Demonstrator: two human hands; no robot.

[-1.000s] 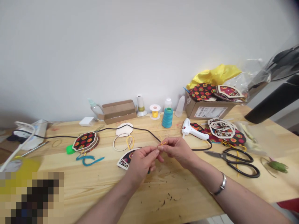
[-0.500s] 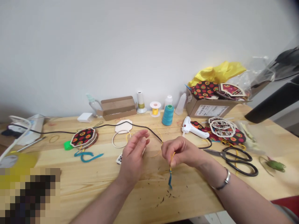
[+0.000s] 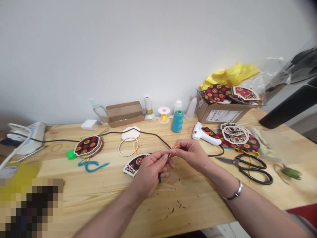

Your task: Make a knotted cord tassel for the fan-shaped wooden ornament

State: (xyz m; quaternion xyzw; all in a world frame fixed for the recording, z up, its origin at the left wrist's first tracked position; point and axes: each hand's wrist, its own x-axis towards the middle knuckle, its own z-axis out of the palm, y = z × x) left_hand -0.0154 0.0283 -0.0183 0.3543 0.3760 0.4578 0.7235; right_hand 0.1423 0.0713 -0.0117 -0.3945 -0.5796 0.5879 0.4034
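Observation:
My left hand [image 3: 154, 168] pinches a small blue tassel [image 3: 159, 178] whose tail hangs below the fingers. Close against it, my right hand [image 3: 189, 152] is closed on the yellow cord [image 3: 174, 147] at the tassel's top, the loose ends sticking up past the fingertips. Most of the tassel is hidden by the fingers. Partly behind my left hand lies a fan-shaped ornament [image 3: 136, 163] with dark patterned fabric and a pale lattice corner. A yellow loop [image 3: 136, 145] runs up from it, across a pale ring [image 3: 123, 150].
Black-handled scissors [image 3: 255, 170] and a white glue gun [image 3: 205, 135] lie to the right, its black cable crossing the table. A teal thread cone [image 3: 177, 121] stands behind my hands. Stacked fabric ornaments [image 3: 88, 146] sit left; a cardboard box [image 3: 223, 114] stands back right.
My left hand has moved right and closed on the blue tassel. My right hand has risen slightly, still pinching the yellow cord. The fan-shaped ornament shows more now.

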